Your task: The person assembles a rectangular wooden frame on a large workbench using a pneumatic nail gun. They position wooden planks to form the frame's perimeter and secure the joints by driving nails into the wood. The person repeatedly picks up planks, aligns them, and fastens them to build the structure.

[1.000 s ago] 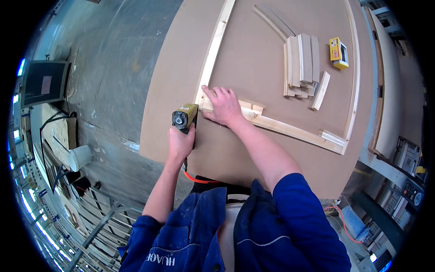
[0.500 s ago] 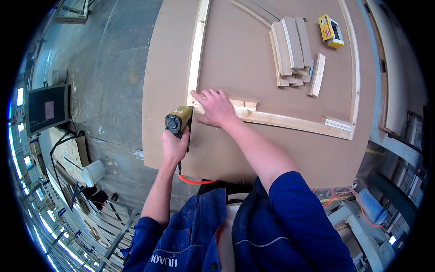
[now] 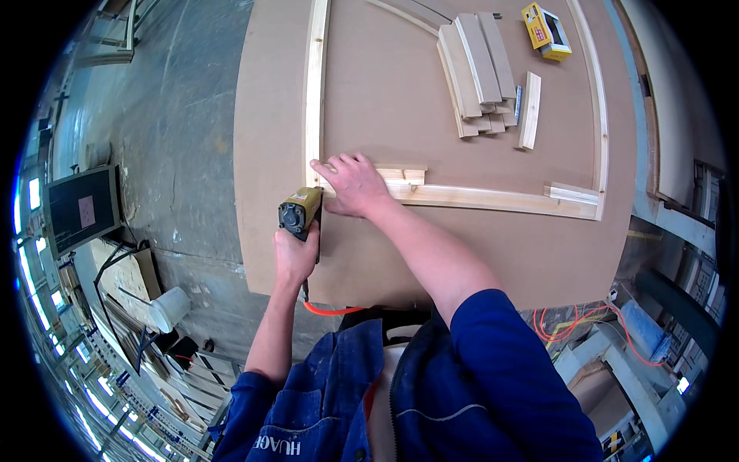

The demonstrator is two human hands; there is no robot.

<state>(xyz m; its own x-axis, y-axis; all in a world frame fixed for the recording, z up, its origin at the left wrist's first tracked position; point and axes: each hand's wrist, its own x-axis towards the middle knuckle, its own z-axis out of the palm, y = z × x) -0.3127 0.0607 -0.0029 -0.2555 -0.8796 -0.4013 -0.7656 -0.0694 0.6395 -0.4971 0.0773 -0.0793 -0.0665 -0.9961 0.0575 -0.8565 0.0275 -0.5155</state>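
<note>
I have my left hand (image 3: 295, 256) wrapped round the yellow nail gun (image 3: 302, 205) beside the wooden frame (image 3: 493, 199); my right hand (image 3: 356, 185), half-open, clasps its corner.

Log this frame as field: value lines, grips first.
Left grip: closed around yellow-and-black power tool
Right grip: laid over wooden frame, beside the tool
Tool position: at frame's near-left corner; contact unclear
Hose: orange hose, below tool handle
Surface: brown board
Inside frame: stacked strips, loose strip, yellow box
Near-right corner: short light block
</note>
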